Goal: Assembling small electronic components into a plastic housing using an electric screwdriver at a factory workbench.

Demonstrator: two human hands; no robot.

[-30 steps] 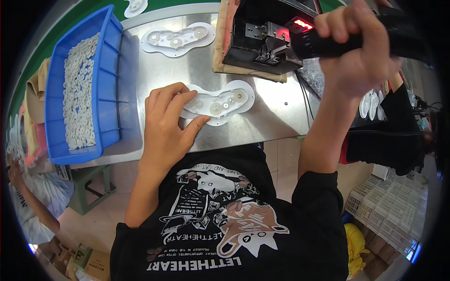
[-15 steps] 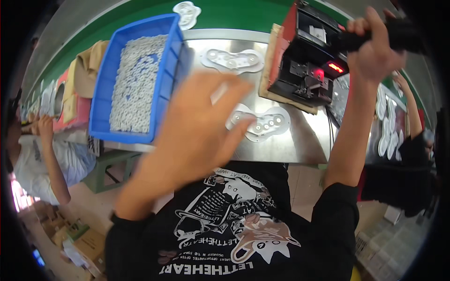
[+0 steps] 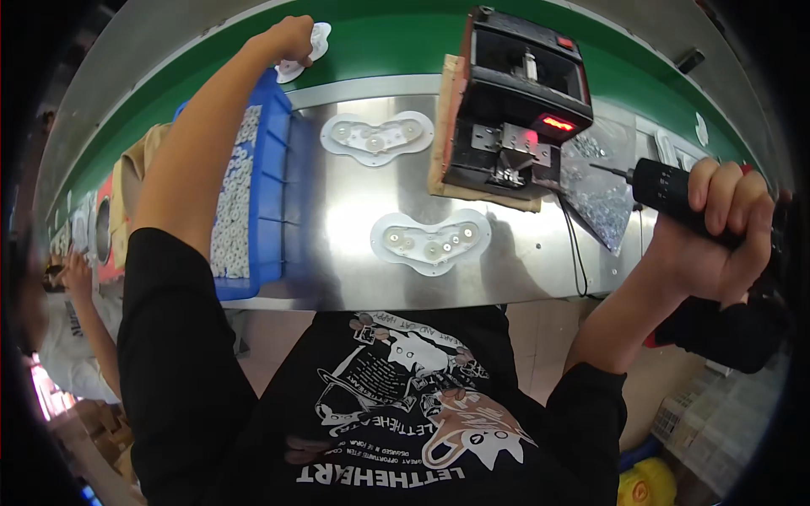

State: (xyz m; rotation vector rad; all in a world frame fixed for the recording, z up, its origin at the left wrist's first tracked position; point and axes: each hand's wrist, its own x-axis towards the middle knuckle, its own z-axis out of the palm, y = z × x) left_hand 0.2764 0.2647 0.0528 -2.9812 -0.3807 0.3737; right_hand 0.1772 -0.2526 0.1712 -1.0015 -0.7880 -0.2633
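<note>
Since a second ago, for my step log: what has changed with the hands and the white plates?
The left hand left the near white plate and reached across the blue bin to grasp a white part on the green belt. The right hand still grips the screwdriver.

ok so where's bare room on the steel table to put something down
Bare steel lies between the blue bin and the near white plate, and just right of that plate. Crowded: the black machine and screw pile.

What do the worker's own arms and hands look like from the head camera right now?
Both arms wear black sleeves pushed up to about the elbow, forearms bare. The left hand and right hand are bare: no gloves, and no rings or watch that I can see.
</note>
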